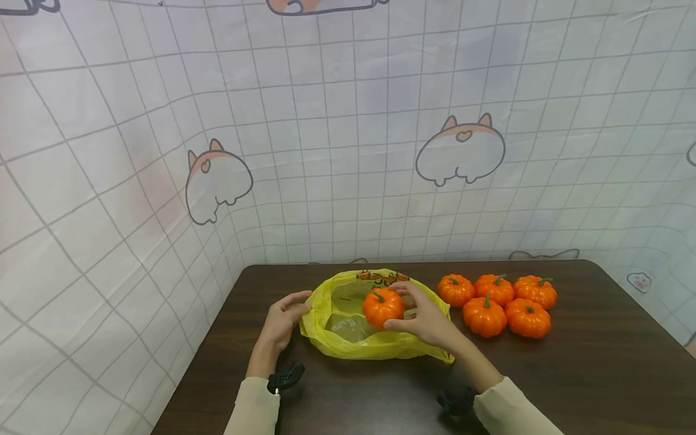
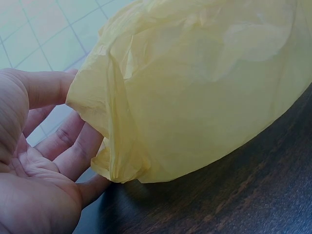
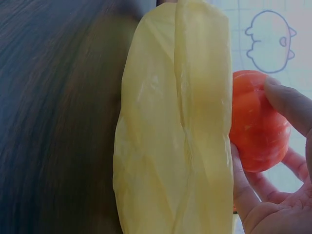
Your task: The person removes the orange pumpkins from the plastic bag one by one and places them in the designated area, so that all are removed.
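Note:
A yellow plastic bag [image 1: 375, 350] lies on the table with its mouth spread wide. My left hand [image 1: 284, 317] holds the bag's left edge, and some of its fingertips are hidden behind the yellow film [image 2: 195, 107] in the left wrist view. Over the bag's mouth, my right hand [image 1: 426, 317] grips a small orange toy pumpkin [image 1: 380, 309] between thumb and fingers. The same pumpkin [image 3: 258, 122] shows beside the bag's rim [image 3: 204, 97] in the right wrist view, with the thumb on one side and fingers beneath.
Several more orange pumpkins [image 1: 486, 316] with green stems stand grouped right of the bag. They rest on the dark wooden table [image 1: 592, 374]. Behind and to the left hangs a white gridded cloth [image 1: 337, 181] with cartoon prints.

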`<state>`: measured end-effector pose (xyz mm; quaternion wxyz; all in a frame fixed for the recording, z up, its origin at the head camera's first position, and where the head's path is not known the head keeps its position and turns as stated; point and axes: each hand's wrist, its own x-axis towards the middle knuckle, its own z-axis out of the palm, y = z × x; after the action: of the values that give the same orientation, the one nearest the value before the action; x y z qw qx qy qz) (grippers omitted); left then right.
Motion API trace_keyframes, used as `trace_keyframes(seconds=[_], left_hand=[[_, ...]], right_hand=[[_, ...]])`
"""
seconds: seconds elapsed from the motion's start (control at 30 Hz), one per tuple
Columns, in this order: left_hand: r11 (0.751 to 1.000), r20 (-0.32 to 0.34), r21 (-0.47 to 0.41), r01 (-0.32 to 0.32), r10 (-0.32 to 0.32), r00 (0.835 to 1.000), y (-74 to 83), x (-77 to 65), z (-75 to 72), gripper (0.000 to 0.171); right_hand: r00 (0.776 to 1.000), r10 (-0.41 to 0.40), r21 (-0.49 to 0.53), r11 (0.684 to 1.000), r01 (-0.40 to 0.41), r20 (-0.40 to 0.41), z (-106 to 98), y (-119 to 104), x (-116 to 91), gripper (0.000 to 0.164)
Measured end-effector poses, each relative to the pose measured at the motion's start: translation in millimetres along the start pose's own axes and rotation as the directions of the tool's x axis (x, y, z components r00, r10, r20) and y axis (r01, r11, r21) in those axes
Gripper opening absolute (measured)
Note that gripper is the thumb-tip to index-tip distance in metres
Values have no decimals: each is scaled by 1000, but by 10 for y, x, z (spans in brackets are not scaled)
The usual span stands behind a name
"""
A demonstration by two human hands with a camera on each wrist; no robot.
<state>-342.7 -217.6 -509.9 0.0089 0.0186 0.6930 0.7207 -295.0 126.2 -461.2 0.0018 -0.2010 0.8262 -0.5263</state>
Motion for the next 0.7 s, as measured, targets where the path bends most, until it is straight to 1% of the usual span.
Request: trace_keyframes(seconds=[0.27,0.57,0.7], left_hand=[[1000,-2,-12,-1,1,1000,-4,3,6,42],[1000,-13,-26,1,-1,1000,-6,-4,15,40],[1000,-13,-19,-3,3,1000,-4,-1,12,41]], right_hand=[[999,23,-56,998,-25,-28,-143,25,-128,71],[999,42,-51,998,-43,-33,-289,70,-229,71],[998,52,-53,997,-54,-30,-350,69,-283,72]])
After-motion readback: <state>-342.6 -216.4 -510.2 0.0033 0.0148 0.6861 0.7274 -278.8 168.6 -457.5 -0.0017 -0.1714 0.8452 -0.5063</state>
